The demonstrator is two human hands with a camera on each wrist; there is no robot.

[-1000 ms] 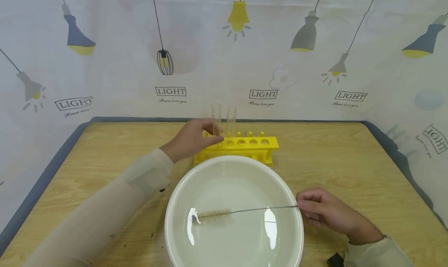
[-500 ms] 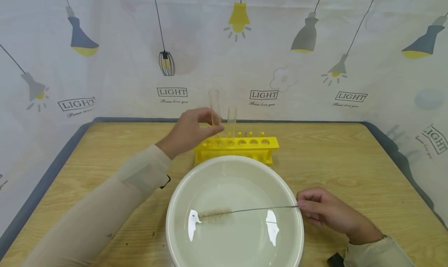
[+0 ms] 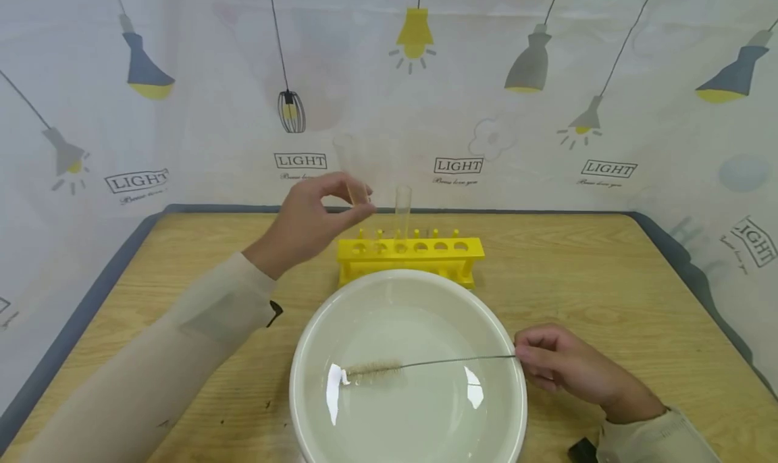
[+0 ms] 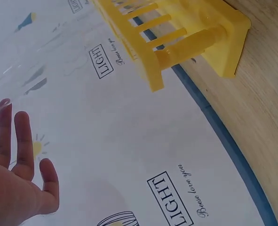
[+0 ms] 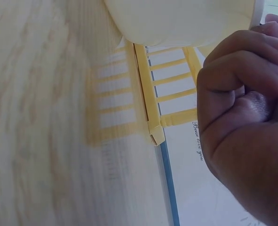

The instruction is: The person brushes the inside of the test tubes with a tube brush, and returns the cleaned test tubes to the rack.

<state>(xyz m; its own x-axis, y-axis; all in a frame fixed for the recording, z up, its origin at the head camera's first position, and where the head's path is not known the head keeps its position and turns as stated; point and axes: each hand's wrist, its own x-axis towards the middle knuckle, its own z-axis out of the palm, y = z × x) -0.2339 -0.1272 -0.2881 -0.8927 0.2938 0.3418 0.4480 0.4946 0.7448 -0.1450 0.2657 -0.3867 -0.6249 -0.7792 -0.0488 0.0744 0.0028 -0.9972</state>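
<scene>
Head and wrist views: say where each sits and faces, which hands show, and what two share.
Head: on head, facing forward and down at basin, brush; left hand, right hand show.
Left wrist: on that wrist, facing rack, backdrop; left hand shows.
Right wrist: on that wrist, facing table, basin; right hand shows.
Both wrist views show the rack.

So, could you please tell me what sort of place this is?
Probably an improvised worktable for cleaning labware rather than a proper laboratory: a yellow test-tube rack stands behind a cream basin with a brush reaching into it, and a lamp-printed backdrop rises beyond.
</scene>
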